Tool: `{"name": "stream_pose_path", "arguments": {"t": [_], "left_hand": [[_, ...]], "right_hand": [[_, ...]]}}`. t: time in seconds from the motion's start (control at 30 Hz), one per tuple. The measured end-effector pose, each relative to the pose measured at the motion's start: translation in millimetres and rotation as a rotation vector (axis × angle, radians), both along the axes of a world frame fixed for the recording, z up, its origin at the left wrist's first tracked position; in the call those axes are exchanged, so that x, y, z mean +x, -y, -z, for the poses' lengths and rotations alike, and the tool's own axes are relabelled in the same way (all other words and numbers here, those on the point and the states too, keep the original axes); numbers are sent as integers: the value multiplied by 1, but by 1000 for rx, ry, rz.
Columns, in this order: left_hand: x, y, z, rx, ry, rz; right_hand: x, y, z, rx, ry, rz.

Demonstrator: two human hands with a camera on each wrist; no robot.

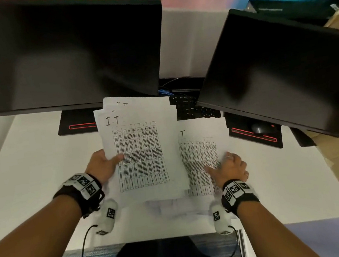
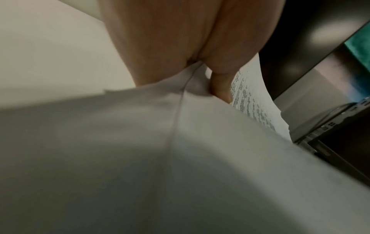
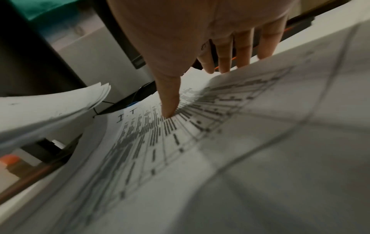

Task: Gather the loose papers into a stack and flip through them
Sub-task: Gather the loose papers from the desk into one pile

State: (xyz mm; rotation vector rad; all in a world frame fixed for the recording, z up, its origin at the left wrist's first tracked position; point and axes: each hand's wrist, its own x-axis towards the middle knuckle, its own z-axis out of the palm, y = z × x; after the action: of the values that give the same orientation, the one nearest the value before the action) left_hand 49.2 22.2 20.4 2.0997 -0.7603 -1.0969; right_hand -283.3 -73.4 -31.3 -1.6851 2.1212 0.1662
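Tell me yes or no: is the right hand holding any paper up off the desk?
No. The right hand lies open with its thumb on a sheet flat on the desk; the left hand holds the raised stack.

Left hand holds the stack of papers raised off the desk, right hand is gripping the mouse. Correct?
Not quite. The left hand does hold the stack of papers raised, but the right hand rests open on the loose sheet on the desk, as the head view shows. The mouse sits untouched under the right monitor.
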Motion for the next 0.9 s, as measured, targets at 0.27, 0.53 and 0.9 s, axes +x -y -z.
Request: {"name": "stream_pose_path", "arguments": {"t": [0.27, 0.53, 0.9], "left_hand": [[4, -14, 3, 6, -42, -47], [20, -24, 4, 72, -1, -5], [5, -21, 17, 138, 24, 116]], "right_hand": [[16, 17, 0, 94, 110, 99], [24, 13, -54, -129, 395, 202], [37, 21, -199, -564, 543, -59]]}}
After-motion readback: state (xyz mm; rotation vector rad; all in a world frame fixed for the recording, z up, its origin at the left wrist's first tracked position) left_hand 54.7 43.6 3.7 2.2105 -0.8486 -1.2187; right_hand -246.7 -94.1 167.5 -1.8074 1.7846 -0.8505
